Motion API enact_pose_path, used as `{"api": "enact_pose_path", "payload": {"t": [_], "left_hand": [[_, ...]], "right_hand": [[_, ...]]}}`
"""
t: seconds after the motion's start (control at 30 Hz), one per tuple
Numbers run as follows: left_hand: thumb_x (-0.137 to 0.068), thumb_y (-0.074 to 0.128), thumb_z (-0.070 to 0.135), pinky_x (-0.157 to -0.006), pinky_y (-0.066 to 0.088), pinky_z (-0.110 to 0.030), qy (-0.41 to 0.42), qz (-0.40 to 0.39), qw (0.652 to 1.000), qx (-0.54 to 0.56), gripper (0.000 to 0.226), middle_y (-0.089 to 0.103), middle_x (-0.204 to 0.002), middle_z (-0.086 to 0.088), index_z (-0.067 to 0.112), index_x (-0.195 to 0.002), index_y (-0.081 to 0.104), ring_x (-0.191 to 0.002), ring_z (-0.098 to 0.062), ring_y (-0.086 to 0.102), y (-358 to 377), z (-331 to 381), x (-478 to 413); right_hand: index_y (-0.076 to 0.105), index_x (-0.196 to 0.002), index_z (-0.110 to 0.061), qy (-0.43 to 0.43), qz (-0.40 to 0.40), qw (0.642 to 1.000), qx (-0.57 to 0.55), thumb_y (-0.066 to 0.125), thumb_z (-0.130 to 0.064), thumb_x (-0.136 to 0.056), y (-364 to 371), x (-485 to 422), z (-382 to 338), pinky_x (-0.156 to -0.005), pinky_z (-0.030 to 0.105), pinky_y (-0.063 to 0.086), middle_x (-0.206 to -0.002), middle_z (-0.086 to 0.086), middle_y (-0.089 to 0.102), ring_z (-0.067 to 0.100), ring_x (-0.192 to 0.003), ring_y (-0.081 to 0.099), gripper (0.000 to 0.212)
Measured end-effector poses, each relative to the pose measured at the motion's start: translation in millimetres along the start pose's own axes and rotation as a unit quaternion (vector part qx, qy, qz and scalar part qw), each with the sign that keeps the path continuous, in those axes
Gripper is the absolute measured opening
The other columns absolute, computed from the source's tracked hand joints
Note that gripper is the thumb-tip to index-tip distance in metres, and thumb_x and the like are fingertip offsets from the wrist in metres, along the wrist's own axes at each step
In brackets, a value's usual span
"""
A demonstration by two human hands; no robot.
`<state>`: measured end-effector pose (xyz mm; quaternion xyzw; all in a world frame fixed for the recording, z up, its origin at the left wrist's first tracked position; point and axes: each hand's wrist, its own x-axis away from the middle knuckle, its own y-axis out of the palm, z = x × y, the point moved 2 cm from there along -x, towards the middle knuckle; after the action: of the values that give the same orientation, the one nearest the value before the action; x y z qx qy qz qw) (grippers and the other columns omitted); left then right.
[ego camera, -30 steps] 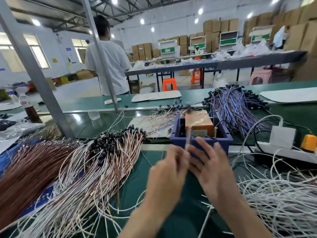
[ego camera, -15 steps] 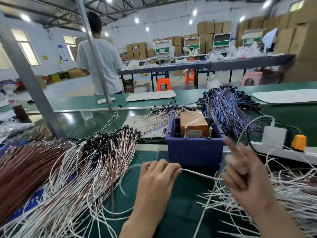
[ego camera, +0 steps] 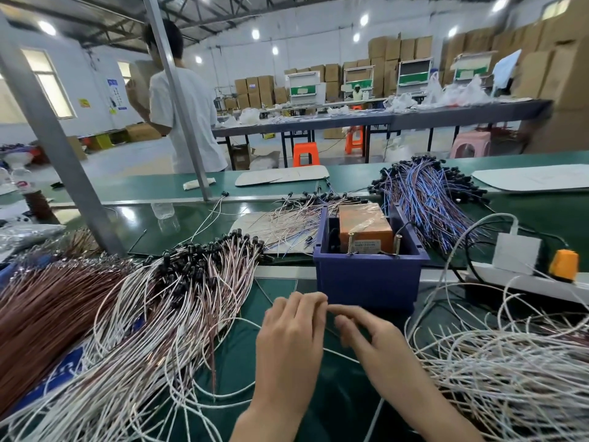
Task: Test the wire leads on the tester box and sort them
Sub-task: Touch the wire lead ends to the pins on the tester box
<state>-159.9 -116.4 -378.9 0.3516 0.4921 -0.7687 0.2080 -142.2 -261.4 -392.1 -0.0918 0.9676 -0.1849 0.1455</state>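
An orange tester box point(ego camera: 365, 224) sits in a blue bin point(ego camera: 366, 279), with two upright screws at its front. Just in front of the bin, my left hand point(ego camera: 293, 339) has its fingers curled round a white wire lead point(ego camera: 339, 355). That lead runs on under both hands. My right hand point(ego camera: 373, 339) is close beside the left hand. Its blurred thumb and forefinger pinch the lead at the left hand's fingertips. A pile of white and pink leads with black heads point(ego camera: 191, 298) lies to the left. A pile of white leads point(ego camera: 510, 378) lies to the right.
Brown wires point(ego camera: 41, 320) fill the far left. Blue-purple leads point(ego camera: 427, 199) lie behind the bin, and a small pile on cardboard point(ego camera: 287, 221) lies to their left. A power strip point(ego camera: 526, 282) carries a white adapter and an orange plug. A slanted metal post point(ego camera: 63, 154) stands left. A person point(ego camera: 185, 116) stands beyond the bench.
My hands were up at the tester box, then drew apart with the lead stretched between them. Now my right hand has come back left to meet my left hand.
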Motion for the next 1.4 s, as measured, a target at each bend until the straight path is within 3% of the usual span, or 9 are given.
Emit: {"api": "enact_pose_path", "payload": {"t": [0.1,0.23,0.47,0.63,0.7,0.8,0.93,1.13,1.4], "left_hand": [[-0.103,0.040,0.048,-0.060,0.047,-0.029,-0.085,-0.133,0.986,0.045,0.022,0.066,-0.065,0.008,0.034,-0.105,0.057,-0.065,-0.013,0.063,4,3,6],[-0.101,0.033,0.052,-0.067,0.055,-0.031,-0.172,-0.342,0.897,0.221,0.038,0.073,-0.072,0.006,0.024,-0.101,0.060,-0.056,-0.007,0.063,13,21,15],[-0.104,0.046,0.005,-0.062,0.055,-0.024,-0.364,-0.130,0.776,0.499,0.027,0.077,-0.094,-0.001,0.018,-0.108,0.069,-0.077,-0.009,0.068,9,19,0],[-0.105,0.043,0.003,-0.077,0.049,-0.013,-0.306,-0.045,0.860,0.405,0.034,0.075,-0.094,0.008,0.027,-0.104,0.067,-0.090,-0.002,0.067,1,9,0],[-0.104,0.043,0.006,-0.084,0.045,-0.008,-0.253,-0.040,0.902,0.346,0.040,0.070,-0.098,0.013,0.039,-0.103,0.064,-0.101,-0.001,0.064,0,16,4],[-0.102,0.044,0.005,-0.085,0.040,-0.004,-0.214,-0.009,0.935,0.284,0.048,0.061,-0.101,0.016,0.050,-0.101,0.061,-0.104,0.000,0.059,-1,17,5],[-0.101,0.045,0.003,-0.087,0.041,-0.006,-0.196,-0.003,0.940,0.279,0.054,0.058,-0.103,0.019,0.054,-0.103,0.059,-0.106,-0.003,0.059,0,12,5],[-0.090,0.044,0.000,-0.093,0.046,-0.013,-0.126,0.009,0.946,0.297,0.044,0.061,-0.112,0.022,0.039,-0.097,0.064,-0.116,-0.010,0.058,-2,21,7],[-0.105,0.043,0.003,-0.078,0.052,-0.019,-0.247,0.015,0.882,0.401,0.040,0.074,-0.101,0.007,0.034,-0.100,0.068,-0.094,-0.013,0.071,-9,7,-7]], "right_hand": [[0.076,-0.103,-0.033,0.039,0.075,0.985,-0.153,0.058,-0.024,-0.100,-6,-1,-2,-0.060,0.008,0.044,-0.070,-0.019,0.068,-0.005,-0.065,0.062,0.020],[0.078,-0.095,-0.021,0.042,0.098,0.923,-0.370,0.071,-0.041,-0.080,-23,-1,-15,-0.040,0.017,0.025,-0.049,-0.007,0.031,0.008,-0.043,0.022,0.026],[0.075,-0.097,-0.013,0.080,0.073,0.891,-0.440,0.068,-0.045,-0.080,-27,-5,-12,-0.034,0.021,0.017,-0.048,-0.008,0.023,0.008,-0.038,0.014,0.036],[0.078,-0.096,-0.031,0.078,0.062,0.954,-0.284,0.062,-0.030,-0.093,-15,-4,-14,-0.037,0.015,0.032,-0.064,-0.002,0.064,0.005,-0.039,0.041,0.016],[0.076,-0.105,-0.034,0.048,0.038,0.977,-0.205,0.060,-0.021,-0.098,-5,-2,-14,-0.063,0.009,0.050,-0.091,-0.008,0.077,0.000,-0.073,0.070,0.021],[0.067,-0.124,-0.031,0.021,-0.006,0.988,-0.154,0.060,-0.027,-0.097,3,0,-15,-0.090,0.014,0.051,-0.108,-0.014,0.075,0.001,-0.106,0.068,0.029],[0.060,-0.134,-0.035,0.022,-0.018,0.994,-0.107,0.058,-0.050,-0.084,1,-1,-15,-0.086,0.011,0.050,-0.102,-0.012,0.076,0.000,-0.101,0.069,0.052],[0.070,-0.110,-0.038,0.001,-0.068,0.988,-0.139,0.057,-0.036,-0.092,1,1,-18,-0.079,0.009,0.050,-0.098,-0.020,0.076,-0.004,-0.095,0.069,0.022],[0.074,-0.088,-0.034,-0.006,0.005,1.000,-0.021,0.064,-0.033,-0.096,-6,-3,-1,-0.058,0.017,0.041,-0.077,-0.009,0.072,0.001,-0.062,0.057,0.013]]}}
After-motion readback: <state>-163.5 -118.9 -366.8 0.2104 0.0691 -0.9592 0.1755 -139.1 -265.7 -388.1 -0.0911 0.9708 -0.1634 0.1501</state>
